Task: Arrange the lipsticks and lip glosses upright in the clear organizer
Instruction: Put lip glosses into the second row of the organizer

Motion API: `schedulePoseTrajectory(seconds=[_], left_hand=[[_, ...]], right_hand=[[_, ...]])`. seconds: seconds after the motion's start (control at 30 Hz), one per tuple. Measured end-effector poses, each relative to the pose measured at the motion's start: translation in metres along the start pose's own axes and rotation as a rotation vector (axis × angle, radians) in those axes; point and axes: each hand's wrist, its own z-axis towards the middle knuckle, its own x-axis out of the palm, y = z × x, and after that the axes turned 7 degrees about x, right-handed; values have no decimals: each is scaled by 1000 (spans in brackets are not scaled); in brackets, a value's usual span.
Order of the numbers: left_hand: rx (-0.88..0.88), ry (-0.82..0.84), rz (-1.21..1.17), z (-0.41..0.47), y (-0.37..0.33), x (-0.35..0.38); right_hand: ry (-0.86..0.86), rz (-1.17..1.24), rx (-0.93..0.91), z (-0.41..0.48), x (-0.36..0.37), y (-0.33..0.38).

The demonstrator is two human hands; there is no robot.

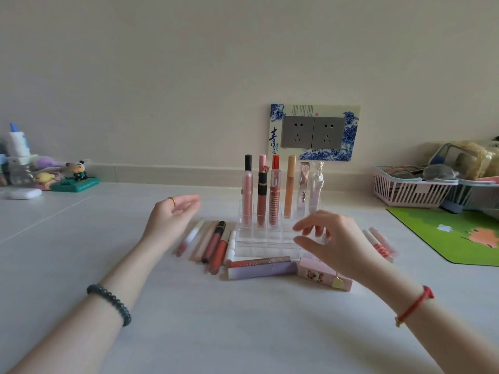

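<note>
Surface: white table (243, 333) against a cream wall, with a double wall socket (313, 132) in a blue-flower frame.
Organizer: the clear organizer (259, 238) stands in the middle of the table, near the wall.
Upright tubes: six lip glosses (261, 201) stand in its back rows; the front compartments look empty.
Left group: five tubes (216, 244) lie side by side just left of the organizer.
Front group: a purple tube (263, 269) and a thin red tube (259, 261) lie before the organizer, beside a pink box (324, 275).
Right group: two pale tubes (379, 244) lie partly behind the right hand.
Left hand: the left hand (172, 214) hovers over the left group, fingers relaxed, holding nothing.
Right hand: the right hand (334, 238) is a little blurred, fingers spread and loosely bent before the organizer's right side, holding nothing.
Edges: a pink basket (410, 187) and green mat (459, 233) at right, small figurines (77, 174) at left.
</note>
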Motion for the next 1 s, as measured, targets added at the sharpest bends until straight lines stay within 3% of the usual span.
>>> schedulePoseTrajectory(seconds=[0.17, 0.33, 0.47, 0.77, 1.0], left_hand=[[-80, -34, 47, 4, 13, -7], [-49, 67, 207, -2, 23, -1], [68, 149, 439, 5, 20, 13], [62, 356, 944, 40, 1, 38], [-3, 435, 962, 51, 11, 44]], right_hand=[[28, -45, -29, -10, 3, -2], [77, -70, -45, -14, 8, 3], [79, -54, -50, -15, 9, 6], [69, -60, -44, -15, 10, 7], [64, -78, -49, -15, 11, 6]])
